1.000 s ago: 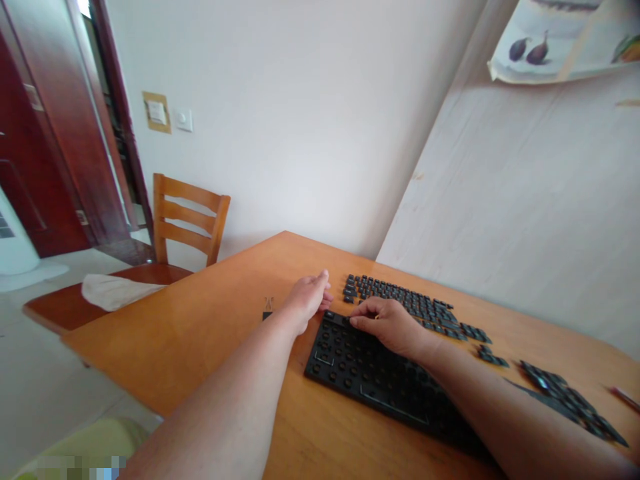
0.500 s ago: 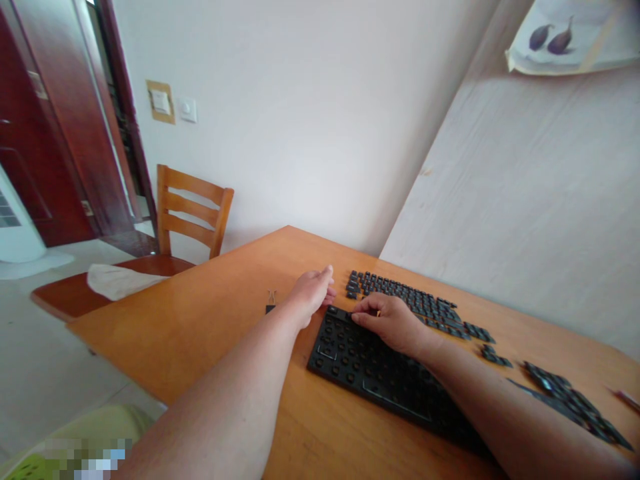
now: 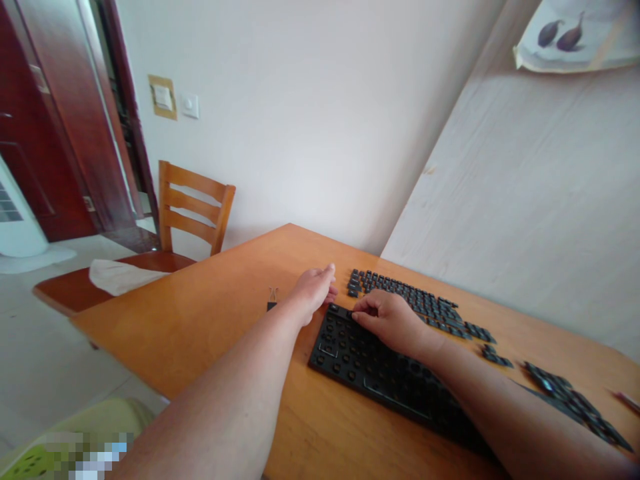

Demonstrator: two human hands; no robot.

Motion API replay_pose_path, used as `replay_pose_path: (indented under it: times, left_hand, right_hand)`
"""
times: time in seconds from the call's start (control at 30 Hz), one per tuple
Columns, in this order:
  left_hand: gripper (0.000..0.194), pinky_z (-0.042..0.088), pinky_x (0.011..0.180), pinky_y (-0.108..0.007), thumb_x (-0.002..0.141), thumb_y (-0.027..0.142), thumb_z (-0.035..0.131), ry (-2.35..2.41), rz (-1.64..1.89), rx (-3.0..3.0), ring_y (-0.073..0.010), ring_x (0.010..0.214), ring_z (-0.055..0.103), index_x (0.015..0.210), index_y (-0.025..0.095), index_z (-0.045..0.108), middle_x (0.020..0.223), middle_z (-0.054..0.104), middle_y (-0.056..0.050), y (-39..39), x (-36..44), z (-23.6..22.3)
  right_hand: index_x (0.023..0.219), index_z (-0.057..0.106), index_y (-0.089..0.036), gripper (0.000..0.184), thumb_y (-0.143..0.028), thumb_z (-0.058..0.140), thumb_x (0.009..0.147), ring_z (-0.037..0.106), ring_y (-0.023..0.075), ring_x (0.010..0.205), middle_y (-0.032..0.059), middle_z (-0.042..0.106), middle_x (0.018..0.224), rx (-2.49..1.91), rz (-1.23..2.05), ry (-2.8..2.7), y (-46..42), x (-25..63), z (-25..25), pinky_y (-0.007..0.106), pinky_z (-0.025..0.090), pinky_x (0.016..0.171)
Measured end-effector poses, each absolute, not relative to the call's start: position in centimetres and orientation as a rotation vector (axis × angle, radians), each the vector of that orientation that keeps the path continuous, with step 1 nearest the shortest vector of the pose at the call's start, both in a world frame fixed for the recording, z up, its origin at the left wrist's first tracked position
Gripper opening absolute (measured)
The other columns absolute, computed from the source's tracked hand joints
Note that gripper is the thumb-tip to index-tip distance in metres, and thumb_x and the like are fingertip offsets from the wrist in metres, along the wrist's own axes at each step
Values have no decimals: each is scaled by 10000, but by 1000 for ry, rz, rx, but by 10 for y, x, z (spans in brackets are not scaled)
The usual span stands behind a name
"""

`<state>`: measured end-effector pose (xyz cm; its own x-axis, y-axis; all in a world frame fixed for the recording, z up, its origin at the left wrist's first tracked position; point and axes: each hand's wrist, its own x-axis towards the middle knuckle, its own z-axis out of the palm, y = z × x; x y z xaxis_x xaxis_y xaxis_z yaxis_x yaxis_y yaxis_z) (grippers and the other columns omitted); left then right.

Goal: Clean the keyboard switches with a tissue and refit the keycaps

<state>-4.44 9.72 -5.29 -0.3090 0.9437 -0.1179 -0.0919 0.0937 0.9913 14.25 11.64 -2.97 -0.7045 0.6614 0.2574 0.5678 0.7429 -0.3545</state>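
Note:
A black keyboard [image 3: 380, 393] lies on the table, most of its key switches bare of caps. My right hand [image 3: 393, 323] is over its far edge, thumb and fingers pinched together on a small dark keycap [image 3: 349, 313] in the top row. Another keycap [image 3: 333, 307] sits at the far left corner. Just left of that corner is my left hand [image 3: 316, 292], its thumb stretched out and its fingers partly hidden; I see nothing held in it. Loose black keycaps [image 3: 415, 293] are laid out in rows behind the keyboard.
More loose keycaps [image 3: 495, 355] and a larger cluster of keycaps [image 3: 570, 393] lie to the right. A binder clip [image 3: 271, 305] is beside my left forearm. A wooden chair [image 3: 195, 207] with a white cloth stands at the table's [image 3: 210, 320] left edge.
The view has shifted very slightly. Both hands stay in almost the same place, the right one still pinching at the keyboard's top row.

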Motion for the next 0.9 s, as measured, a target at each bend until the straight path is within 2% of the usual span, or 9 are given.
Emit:
replay_pose_path:
  times: [0.4, 0.9]
  left_hand:
    - [414, 535, 645, -275, 930, 527, 497, 1418, 1400, 917, -170, 672, 648, 899, 136, 627, 809, 677, -109, 98, -45, -56]
    - [438, 538, 662, -281, 923, 558, 498, 1429, 1406, 926, -175, 699, 662, 901, 141, 631, 829, 693, -113, 100, -45, -58]
  right_hand:
    - [782, 691, -200, 110, -231, 602, 838, 574, 143, 720, 3, 663, 766, -948, 234, -2684, 115, 139, -26, 267, 389, 669]
    - [767, 681, -194, 111, -195, 599, 841, 577, 153, 757, 15, 663, 772, -915, 207, -2677, 111, 137, -24, 270, 403, 693]
